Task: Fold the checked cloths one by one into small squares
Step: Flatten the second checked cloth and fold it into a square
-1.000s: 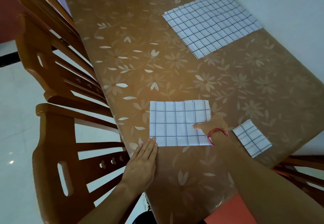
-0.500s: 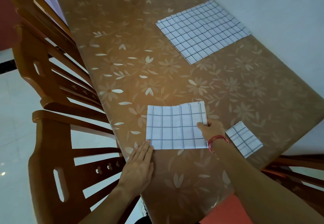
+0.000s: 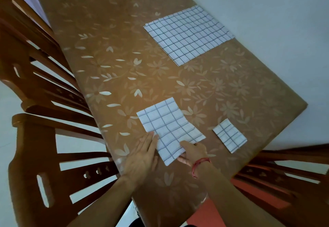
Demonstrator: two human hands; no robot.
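Note:
A half-folded white checked cloth (image 3: 168, 128) lies slanted near the front edge of the brown flowered table (image 3: 124, 52). My right hand (image 3: 193, 151), with a red thread on the wrist, pinches the cloth's near corner between thumb and fingers. My left hand (image 3: 142, 154) lies flat, its fingertips touching the cloth's left edge. A small folded checked square (image 3: 229, 135) rests to the right of my right hand. A stack of unfolded checked cloths (image 3: 187, 32) lies at the far right of the table.
Wooden chairs (image 3: 41, 137) stand along the table's left side, and another chair (image 3: 284, 173) is at the lower right. A pale wall (image 3: 276, 22) runs along the table's right edge.
The half-folded cloth has turned from lying square to slanting, and its near end has come toward me. My right hand shifted from its right edge to the near corner. The left hand stayed.

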